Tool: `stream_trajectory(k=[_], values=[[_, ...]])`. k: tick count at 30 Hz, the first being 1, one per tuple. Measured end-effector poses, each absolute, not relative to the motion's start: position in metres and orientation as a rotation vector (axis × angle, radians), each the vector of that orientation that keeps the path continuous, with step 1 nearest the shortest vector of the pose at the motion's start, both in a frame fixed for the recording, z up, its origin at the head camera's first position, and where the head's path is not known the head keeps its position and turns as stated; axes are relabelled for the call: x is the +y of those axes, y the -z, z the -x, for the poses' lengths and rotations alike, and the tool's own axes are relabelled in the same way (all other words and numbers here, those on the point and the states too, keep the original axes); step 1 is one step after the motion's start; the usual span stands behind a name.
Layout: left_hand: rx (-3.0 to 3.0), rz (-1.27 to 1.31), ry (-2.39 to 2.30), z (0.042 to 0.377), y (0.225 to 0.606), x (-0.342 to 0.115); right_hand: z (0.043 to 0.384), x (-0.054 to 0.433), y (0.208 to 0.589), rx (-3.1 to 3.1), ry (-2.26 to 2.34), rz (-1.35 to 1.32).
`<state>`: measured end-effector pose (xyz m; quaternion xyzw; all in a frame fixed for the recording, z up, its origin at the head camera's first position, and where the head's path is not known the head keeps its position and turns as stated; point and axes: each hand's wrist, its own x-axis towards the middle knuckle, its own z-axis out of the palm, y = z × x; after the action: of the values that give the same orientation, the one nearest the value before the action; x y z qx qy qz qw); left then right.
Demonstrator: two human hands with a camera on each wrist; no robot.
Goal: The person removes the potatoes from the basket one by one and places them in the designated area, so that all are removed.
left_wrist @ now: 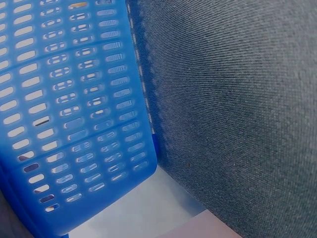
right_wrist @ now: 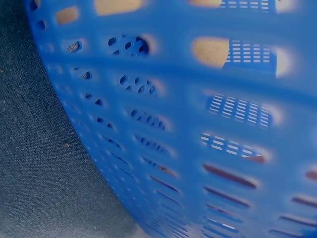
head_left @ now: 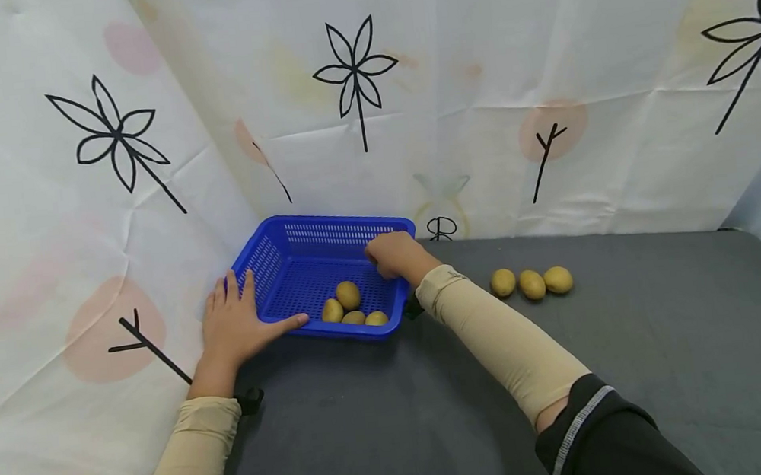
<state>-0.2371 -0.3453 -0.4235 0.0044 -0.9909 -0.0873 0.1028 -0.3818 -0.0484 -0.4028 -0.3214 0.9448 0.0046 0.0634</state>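
Observation:
A blue plastic basket with slotted walls stands on the grey cloth, with several yellow-brown potatoes near its front right part. At its front left corner my left hand rests with fingers spread, the thumb along the front rim. My right hand reaches over the right side of the basket, fingers bent down inside; I cannot tell whether they hold anything. Both wrist views show the slotted wall close up, and a potato shows through the slots in the right one.
Three potatoes lie in a row on the grey cloth, right of the basket. White fabric with flower drawings hangs behind and along the left, close to the basket's left side.

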Motion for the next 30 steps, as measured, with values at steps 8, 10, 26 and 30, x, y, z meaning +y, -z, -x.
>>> stream_trajectory(k=[8, 10, 26, 30], values=[[-2.927, -0.010, 0.251, 0.2370, 0.4243, -0.3469, 0.3826, -0.0486, 0.4063, 2.847, -0.068, 0.928], [-2.926, -0.011, 0.255, 0.2365, 0.4242, -0.3465, 0.3828, -0.0489, 0.4068, 2.848, -0.071, 0.923], [-2.928, -0.015, 0.265, 0.2338, 0.4235, -0.3455, 0.3811, -0.0460, 0.4052, 2.878, -0.084, 0.931], [-2.920, -0.005, 0.256, 0.2355, 0.4246, -0.3464, 0.3800, -0.0443, 0.4046, 2.871, -0.089, 0.923]])
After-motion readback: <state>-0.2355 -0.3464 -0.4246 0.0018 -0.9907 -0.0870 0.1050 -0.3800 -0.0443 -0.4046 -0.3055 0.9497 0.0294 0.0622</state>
